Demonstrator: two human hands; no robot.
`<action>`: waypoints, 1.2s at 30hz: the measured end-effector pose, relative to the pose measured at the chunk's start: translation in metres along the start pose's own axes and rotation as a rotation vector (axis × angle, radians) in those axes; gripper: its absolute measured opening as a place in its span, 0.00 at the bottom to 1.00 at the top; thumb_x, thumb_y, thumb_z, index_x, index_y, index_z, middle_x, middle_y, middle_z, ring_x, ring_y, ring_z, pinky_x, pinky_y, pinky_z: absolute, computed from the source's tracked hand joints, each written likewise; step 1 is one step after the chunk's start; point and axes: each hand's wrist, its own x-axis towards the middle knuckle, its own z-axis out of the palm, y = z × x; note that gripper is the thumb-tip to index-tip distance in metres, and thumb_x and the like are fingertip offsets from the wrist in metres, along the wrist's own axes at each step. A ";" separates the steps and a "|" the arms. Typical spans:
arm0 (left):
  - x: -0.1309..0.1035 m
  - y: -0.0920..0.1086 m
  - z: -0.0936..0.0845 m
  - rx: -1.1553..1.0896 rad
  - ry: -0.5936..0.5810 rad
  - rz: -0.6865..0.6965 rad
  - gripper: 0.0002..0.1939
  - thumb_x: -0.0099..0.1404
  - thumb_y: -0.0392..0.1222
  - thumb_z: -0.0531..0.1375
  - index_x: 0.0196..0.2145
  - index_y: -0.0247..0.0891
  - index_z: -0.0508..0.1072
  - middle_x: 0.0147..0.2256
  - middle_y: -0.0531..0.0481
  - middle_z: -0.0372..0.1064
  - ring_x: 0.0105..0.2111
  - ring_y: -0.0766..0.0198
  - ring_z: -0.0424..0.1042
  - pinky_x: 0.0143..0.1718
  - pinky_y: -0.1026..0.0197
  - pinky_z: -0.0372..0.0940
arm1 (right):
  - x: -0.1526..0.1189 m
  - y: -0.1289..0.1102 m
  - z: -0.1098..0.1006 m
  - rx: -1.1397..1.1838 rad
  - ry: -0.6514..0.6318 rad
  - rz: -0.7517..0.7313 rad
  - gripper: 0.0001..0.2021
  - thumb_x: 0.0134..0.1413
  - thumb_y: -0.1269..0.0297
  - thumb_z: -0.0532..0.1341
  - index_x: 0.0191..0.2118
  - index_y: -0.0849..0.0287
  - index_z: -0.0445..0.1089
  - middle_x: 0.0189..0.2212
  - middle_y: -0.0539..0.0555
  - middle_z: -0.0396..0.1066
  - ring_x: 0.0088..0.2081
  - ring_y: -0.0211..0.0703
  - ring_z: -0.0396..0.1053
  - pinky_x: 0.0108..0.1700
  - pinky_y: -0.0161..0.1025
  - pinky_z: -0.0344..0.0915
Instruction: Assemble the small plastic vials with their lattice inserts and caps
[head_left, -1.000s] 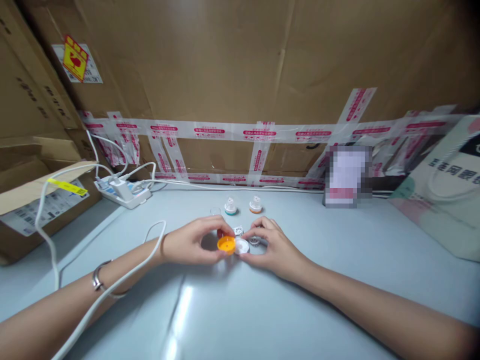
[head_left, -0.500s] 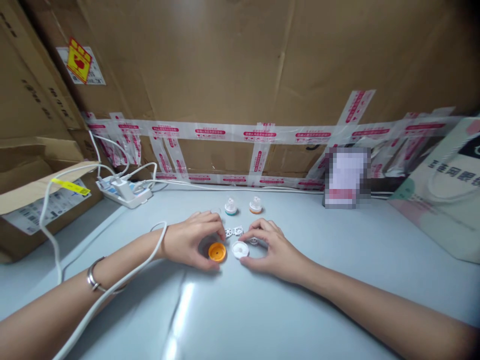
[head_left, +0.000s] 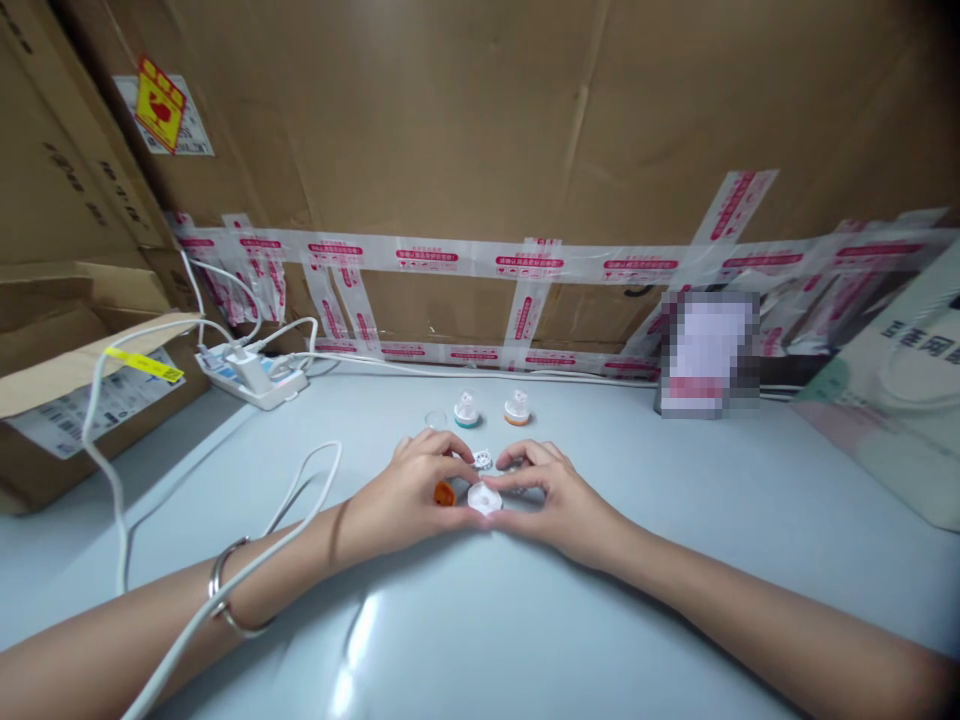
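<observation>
A white round plastic piece (head_left: 484,499) lies low over the table between my two hands. My right hand (head_left: 559,495) grips its right edge with thumb and index finger. From the other side, the thumb and fingertips of my left hand (head_left: 424,485) close on its left edge. An orange round cap (head_left: 444,493) shows partly in the hollow of my left hand. Just beyond the fingertips are small white gear-like parts (head_left: 482,460), partly hidden. Farther back stand two small clear-topped pieces, one with a teal base (head_left: 466,410), the other with an orange base (head_left: 517,408).
A clear round cover (head_left: 435,420) lies behind my left hand. A white cable (head_left: 292,535) crosses over my left forearm. The power strip (head_left: 262,385) and an open cardboard box (head_left: 97,390) are at left. A blurred-out phone-like object (head_left: 705,355) and a paper bag (head_left: 892,400) stand at right.
My left hand has moved right, past the orange cap, to the white round piece. My right hand keeps its hold. The view has shifted slightly.
</observation>
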 end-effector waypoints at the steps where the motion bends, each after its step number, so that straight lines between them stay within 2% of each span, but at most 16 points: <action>1: 0.000 0.001 0.000 -0.001 0.007 -0.013 0.15 0.56 0.53 0.62 0.38 0.44 0.74 0.42 0.48 0.65 0.45 0.56 0.61 0.46 0.54 0.53 | 0.000 0.000 -0.001 0.001 -0.015 0.005 0.13 0.42 0.57 0.66 0.38 0.46 0.75 0.43 0.53 0.65 0.49 0.50 0.59 0.54 0.52 0.53; 5: -0.001 0.006 -0.001 0.014 0.013 -0.028 0.12 0.56 0.51 0.61 0.34 0.42 0.74 0.43 0.48 0.64 0.46 0.55 0.60 0.45 0.53 0.52 | 0.002 -0.003 -0.007 0.000 -0.100 0.005 0.17 0.42 0.57 0.66 0.43 0.46 0.73 0.48 0.53 0.64 0.53 0.52 0.57 0.55 0.53 0.52; 7: -0.001 0.009 -0.001 0.028 0.015 -0.027 0.11 0.56 0.51 0.61 0.33 0.41 0.74 0.43 0.48 0.65 0.46 0.55 0.60 0.45 0.53 0.52 | 0.004 -0.005 -0.012 -0.003 -0.097 -0.006 0.19 0.42 0.57 0.66 0.44 0.48 0.72 0.48 0.54 0.64 0.52 0.52 0.58 0.55 0.51 0.52; 11: -0.002 0.011 -0.001 0.048 0.020 -0.028 0.10 0.55 0.49 0.62 0.32 0.41 0.74 0.44 0.49 0.64 0.46 0.55 0.60 0.44 0.53 0.50 | 0.007 -0.011 -0.019 -0.090 -0.035 -0.094 0.06 0.46 0.61 0.65 0.33 0.53 0.74 0.37 0.52 0.69 0.44 0.47 0.65 0.51 0.48 0.55; 13: -0.002 0.011 0.000 0.047 0.023 -0.017 0.10 0.55 0.49 0.63 0.31 0.41 0.74 0.44 0.49 0.64 0.46 0.55 0.60 0.44 0.54 0.49 | 0.007 -0.015 -0.020 -0.154 -0.066 -0.127 0.02 0.46 0.63 0.65 0.30 0.54 0.74 0.33 0.50 0.70 0.41 0.45 0.66 0.48 0.48 0.54; 16: -0.003 0.012 0.001 0.048 0.029 0.008 0.10 0.55 0.49 0.62 0.30 0.41 0.73 0.44 0.49 0.65 0.46 0.54 0.60 0.43 0.54 0.49 | 0.008 -0.020 -0.019 -0.224 -0.147 -0.137 0.01 0.48 0.66 0.64 0.29 0.53 0.73 0.32 0.50 0.71 0.39 0.45 0.67 0.45 0.46 0.55; 19: -0.004 0.013 0.002 0.060 0.036 0.015 0.09 0.55 0.48 0.62 0.30 0.41 0.73 0.44 0.49 0.65 0.46 0.55 0.60 0.43 0.55 0.48 | 0.008 -0.023 -0.016 -0.263 -0.175 -0.154 0.04 0.48 0.71 0.61 0.30 0.55 0.72 0.31 0.50 0.71 0.37 0.43 0.68 0.42 0.43 0.56; 22: -0.005 0.015 0.003 0.067 0.034 0.012 0.09 0.55 0.49 0.62 0.30 0.41 0.73 0.44 0.50 0.65 0.46 0.56 0.60 0.43 0.55 0.48 | 0.008 -0.026 -0.015 -0.273 -0.178 -0.128 0.06 0.48 0.74 0.58 0.29 0.58 0.71 0.28 0.50 0.71 0.32 0.40 0.67 0.38 0.38 0.58; 28: -0.006 0.017 0.005 0.068 0.047 0.015 0.07 0.54 0.45 0.63 0.29 0.40 0.72 0.44 0.52 0.64 0.47 0.57 0.59 0.42 0.56 0.47 | 0.010 -0.027 -0.018 -0.210 -0.307 0.004 0.04 0.40 0.70 0.59 0.28 0.59 0.69 0.23 0.48 0.68 0.25 0.36 0.64 0.26 0.31 0.57; 33: -0.006 0.017 0.006 0.073 0.059 0.025 0.07 0.53 0.43 0.62 0.31 0.40 0.72 0.44 0.52 0.64 0.47 0.57 0.59 0.43 0.56 0.47 | 0.008 -0.029 -0.011 -0.379 -0.187 -0.092 0.03 0.39 0.72 0.58 0.24 0.60 0.68 0.22 0.50 0.69 0.24 0.36 0.64 0.27 0.32 0.55; 36: -0.005 0.017 0.007 0.075 0.068 0.024 0.06 0.53 0.42 0.62 0.31 0.40 0.72 0.45 0.52 0.64 0.47 0.57 0.59 0.44 0.55 0.46 | 0.005 -0.034 -0.007 -0.494 -0.183 -0.130 0.06 0.41 0.74 0.56 0.25 0.61 0.70 0.25 0.53 0.72 0.26 0.39 0.67 0.28 0.33 0.56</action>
